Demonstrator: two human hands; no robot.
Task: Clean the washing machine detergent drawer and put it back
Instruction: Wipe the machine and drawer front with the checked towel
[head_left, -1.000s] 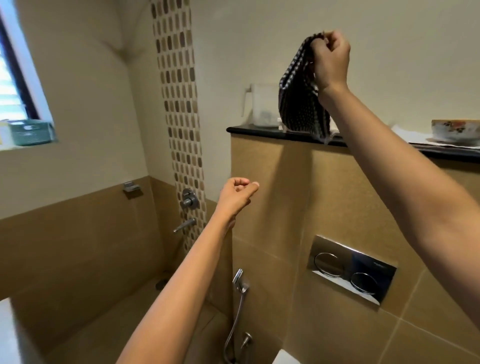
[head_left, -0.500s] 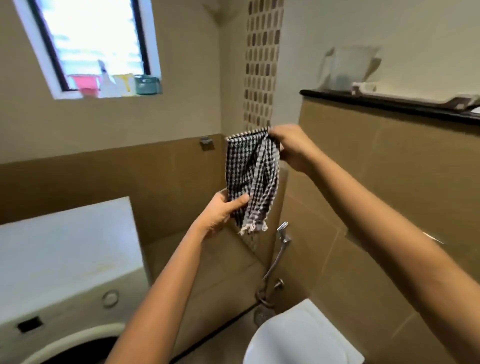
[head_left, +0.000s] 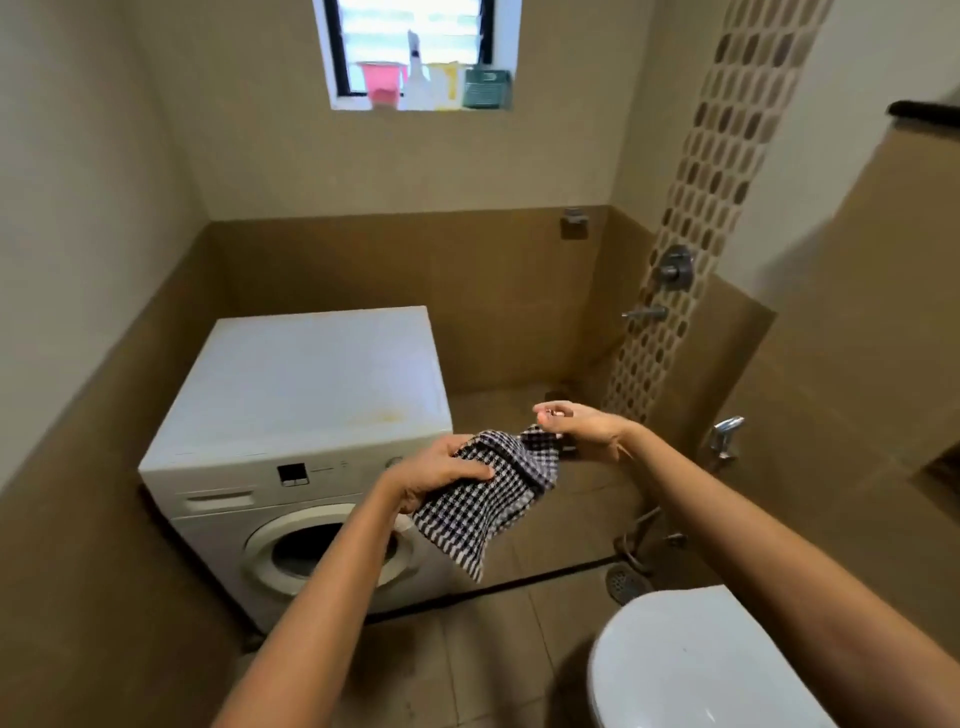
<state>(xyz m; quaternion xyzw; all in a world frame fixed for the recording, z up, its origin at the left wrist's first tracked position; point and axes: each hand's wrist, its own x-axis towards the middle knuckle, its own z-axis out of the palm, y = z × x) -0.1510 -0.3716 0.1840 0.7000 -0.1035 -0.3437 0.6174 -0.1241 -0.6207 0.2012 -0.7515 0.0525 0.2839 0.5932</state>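
The detergent drawer (head_left: 221, 502) sits flush in the front of the washing machine (head_left: 311, 395), at the top corner of the panel, well to the left of your left hand and a little lower. Just right of it is the small dark display (head_left: 292, 474), and the round door (head_left: 322, 556) is below, partly behind your left forearm.

Your left hand (head_left: 441, 475) is in front of the machine's right edge, fingers curled over the top of a black-and-white checked cloth (head_left: 483, 514), gripping it. The cloth hangs down from that hand to a loose point over the floor. Its upper corner runs up to the right and meets the underside of your right hand (head_left: 579, 430). That hand is held just beside the left and slightly higher, fingers stretched out loosely to the left. I cannot tell whether it is pinching the corner or only touching it.

Below your right forearm is the white toilet lid (head_left: 691, 665), with a floor drain (head_left: 626, 582) just above it. A chrome hand sprayer (head_left: 724, 436) hangs on the wall to the right of your right wrist, and a wall tap (head_left: 644, 313) sticks out higher up. Far above both hands, the window sill holds a pink tub (head_left: 382, 83) and a green basket (head_left: 487, 89).
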